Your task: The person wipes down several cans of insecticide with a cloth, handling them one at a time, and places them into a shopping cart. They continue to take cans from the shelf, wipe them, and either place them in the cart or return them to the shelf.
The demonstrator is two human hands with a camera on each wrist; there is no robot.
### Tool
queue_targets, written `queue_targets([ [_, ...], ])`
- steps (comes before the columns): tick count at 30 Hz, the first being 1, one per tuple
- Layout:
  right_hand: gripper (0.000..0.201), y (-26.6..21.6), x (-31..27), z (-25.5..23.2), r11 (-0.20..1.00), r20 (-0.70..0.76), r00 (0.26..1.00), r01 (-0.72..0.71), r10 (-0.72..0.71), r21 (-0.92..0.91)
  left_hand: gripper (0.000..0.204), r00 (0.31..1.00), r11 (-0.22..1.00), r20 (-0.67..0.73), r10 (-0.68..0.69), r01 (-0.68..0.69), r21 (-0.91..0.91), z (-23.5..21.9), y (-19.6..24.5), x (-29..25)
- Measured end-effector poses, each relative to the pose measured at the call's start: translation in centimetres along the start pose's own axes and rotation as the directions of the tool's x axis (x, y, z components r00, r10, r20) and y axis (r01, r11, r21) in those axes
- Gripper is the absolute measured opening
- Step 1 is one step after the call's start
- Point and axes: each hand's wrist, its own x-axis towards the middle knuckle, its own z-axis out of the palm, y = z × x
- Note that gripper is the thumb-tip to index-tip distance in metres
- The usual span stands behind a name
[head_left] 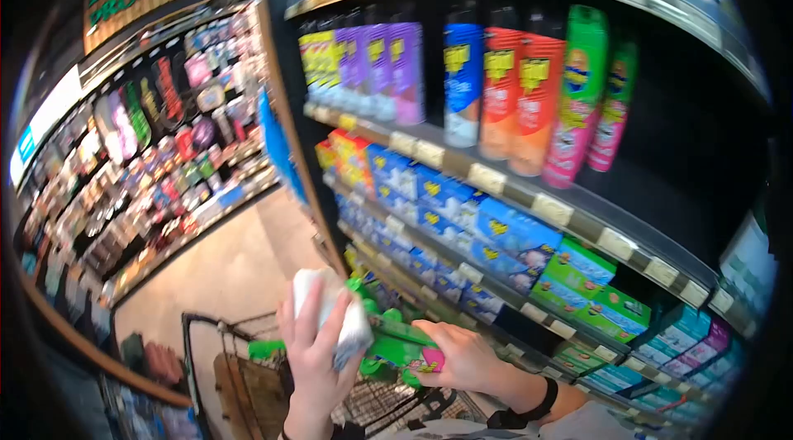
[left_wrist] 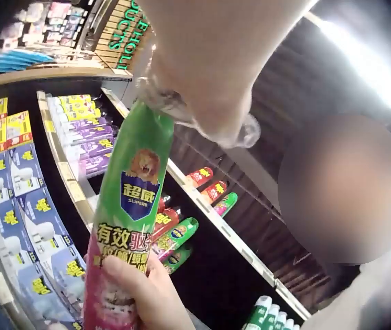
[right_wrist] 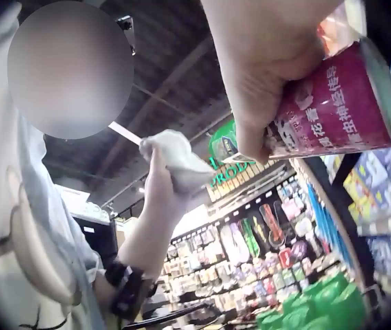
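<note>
A green and pink spray can (head_left: 396,341) lies tilted across the head view; the left wrist view shows the lion logo on the can (left_wrist: 140,172). My right hand (head_left: 467,353) grips its pink lower end, thumb across the label in the left wrist view. My left hand (head_left: 318,341) holds a crumpled white cloth or wipe (head_left: 355,328) around the can's top end in the head view. From the right wrist, the white cloth (right_wrist: 178,158) sits in my left hand (right_wrist: 158,185), and the pink can base (right_wrist: 340,103) sticks out of my right hand (right_wrist: 271,69).
A shelf (head_left: 512,184) at the right carries purple, blue, red and green cans, with blue and green boxes on the tiers below. A wire cart (head_left: 206,320) with green items stands beneath my hands. Hanging goods fill a rack (head_left: 165,134) at the left, beyond the floor (head_left: 223,250).
</note>
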Motion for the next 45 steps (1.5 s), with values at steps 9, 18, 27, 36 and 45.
queue_targets([
  [9, 0.071, -2.5, 0.3, 3.7, 0.971, 0.127, 0.983, -0.156, 0.134, 0.183, 0.045, 0.858, 0.277, 0.467, -0.214, 0.512, -0.813, -3.7, -7.4, -2.7],
  [18, 0.076, -3.9, -0.5, 7.3, 0.857, 0.322, 0.910, -0.373, 0.263, 0.355, 0.052, 0.632, -0.265, 0.640, -0.437, 0.590, -0.763, -2.0, -12.4, -6.5],
  [27, 0.075, -7.2, -0.1, 9.0, 0.739, 0.258, 0.864, -0.504, 0.433, 0.447, 0.064, 0.951, 0.812, -0.142, -0.273, 0.149, -0.565, -1.6, -11.8, -9.1],
  [36, 0.077, -8.2, -1.7, 11.3, 0.819, 0.036, 0.845, -0.527, 0.534, 0.228, 0.051, 0.985, 0.981, 0.043, -0.170, 0.173, -0.084, -0.5, -10.3, -8.8],
  [45, 0.078, -8.4, -2.2, 9.3, 0.720, -0.075, 0.752, -0.591, 0.655, 0.364, 0.048, 0.812, 0.048, 0.481, -0.329, 0.524, -0.850, 1.9, -11.9, -10.8],
])
